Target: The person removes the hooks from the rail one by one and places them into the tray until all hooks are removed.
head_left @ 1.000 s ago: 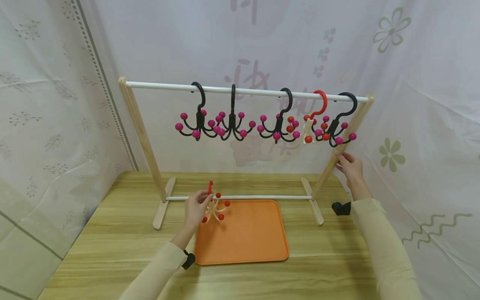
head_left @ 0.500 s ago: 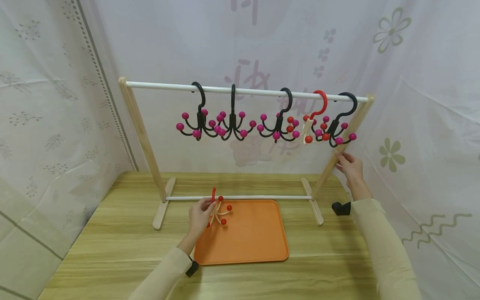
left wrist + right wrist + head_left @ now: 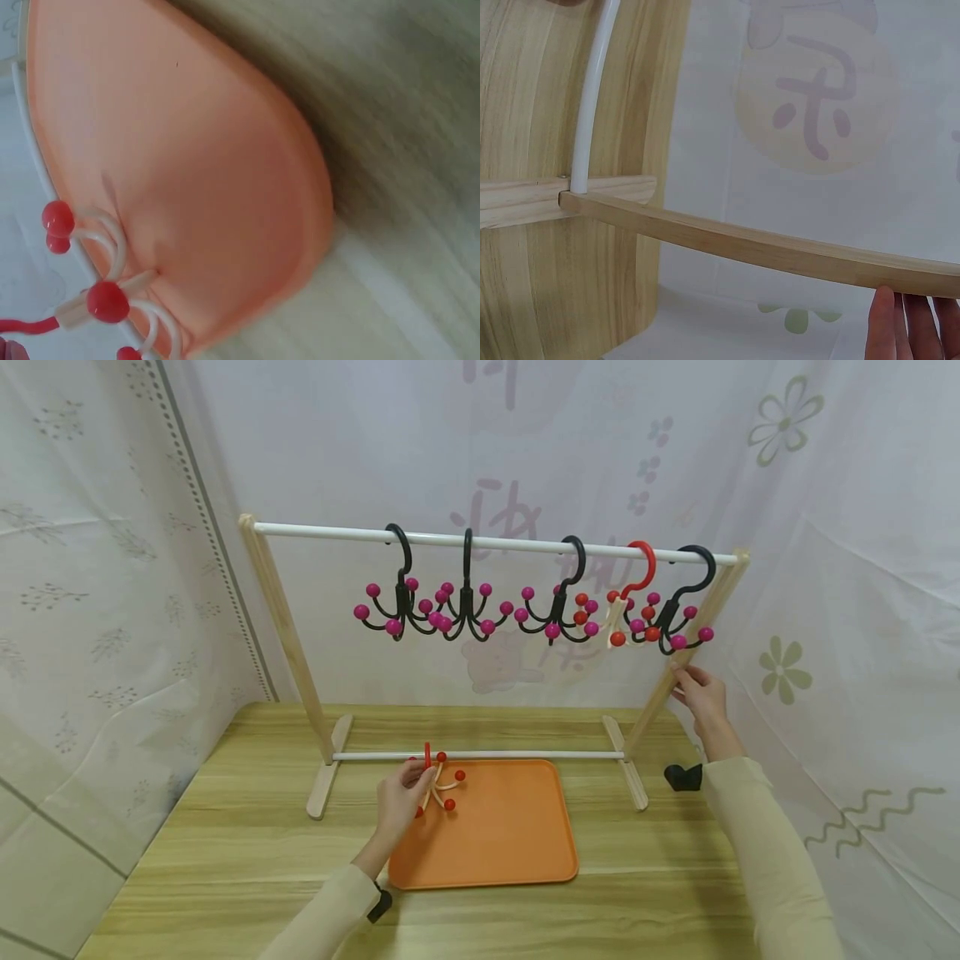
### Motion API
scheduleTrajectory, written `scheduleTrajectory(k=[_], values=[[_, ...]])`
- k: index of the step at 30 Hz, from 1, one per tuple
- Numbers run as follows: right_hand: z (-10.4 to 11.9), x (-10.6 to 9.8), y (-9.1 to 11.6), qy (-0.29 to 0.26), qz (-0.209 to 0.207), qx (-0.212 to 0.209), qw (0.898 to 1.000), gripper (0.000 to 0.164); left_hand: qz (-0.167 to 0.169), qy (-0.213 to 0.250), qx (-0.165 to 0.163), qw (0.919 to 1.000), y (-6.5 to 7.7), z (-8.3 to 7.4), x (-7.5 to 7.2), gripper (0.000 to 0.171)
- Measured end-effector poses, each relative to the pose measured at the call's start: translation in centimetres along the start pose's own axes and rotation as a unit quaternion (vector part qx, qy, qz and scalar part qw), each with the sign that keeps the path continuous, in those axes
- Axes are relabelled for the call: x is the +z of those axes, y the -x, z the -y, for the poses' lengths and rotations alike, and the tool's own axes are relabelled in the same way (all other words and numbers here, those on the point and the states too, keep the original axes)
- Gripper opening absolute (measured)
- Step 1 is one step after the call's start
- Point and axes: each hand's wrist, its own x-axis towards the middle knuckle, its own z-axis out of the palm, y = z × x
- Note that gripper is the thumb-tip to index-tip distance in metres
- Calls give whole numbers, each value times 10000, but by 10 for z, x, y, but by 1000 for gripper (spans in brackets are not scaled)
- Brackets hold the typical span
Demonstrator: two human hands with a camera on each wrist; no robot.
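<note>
My left hand (image 3: 396,802) pinches a claw hanger with a red hook and cream arms tipped with red balls (image 3: 449,804), just below its hook. It is over the left part of the orange tray (image 3: 495,835), its stem touching or nearly touching the tray in the left wrist view. On the far right, my right hand (image 3: 703,703) holds the rack's wooden post (image 3: 727,240), thumb in front and other fingers partly behind it. From the white top rail (image 3: 510,543) hang several black claw hangers with magenta balls (image 3: 466,602) and a red-hooked cream one (image 3: 639,568).
The rack's feet (image 3: 330,768) stand on the wood-grain table (image 3: 225,860), joined by a white lower rail (image 3: 570,754) just behind the tray. Patterned curtains (image 3: 847,610) close in the back and both sides.
My left hand has lowered the red-hooked hanger slightly and moved it right, toward the tray's surface. The right hand stays at the post. The leftmost black hanger has swung very slightly.
</note>
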Motion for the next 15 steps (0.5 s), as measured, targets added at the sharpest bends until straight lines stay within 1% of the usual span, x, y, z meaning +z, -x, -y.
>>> scheduleTrajectory(k=[4, 7, 10, 13, 15], values=[[-1, 0, -1, 40, 5, 9, 10000, 66, -335, 58, 344, 9988, -13, -5, -9, 17], [-2, 1, -1, 144, -20, -35, 9999, 66, -526, -12, 531, 9972, -27, -16, -19, 20], [-2, 1, -1, 131, -20, -51, 9999, 66, -607, 21, 743, 9954, -42, -31, -30, 21], [-2, 0, -1, 109, -2, -53, 9999, 66, -594, 18, 854, 9946, -55, -49, -40, 22], [-2, 0, -1, 112, 8, -64, 9999, 66, -545, -28, 865, 9948, -63, -63, -47, 23]])
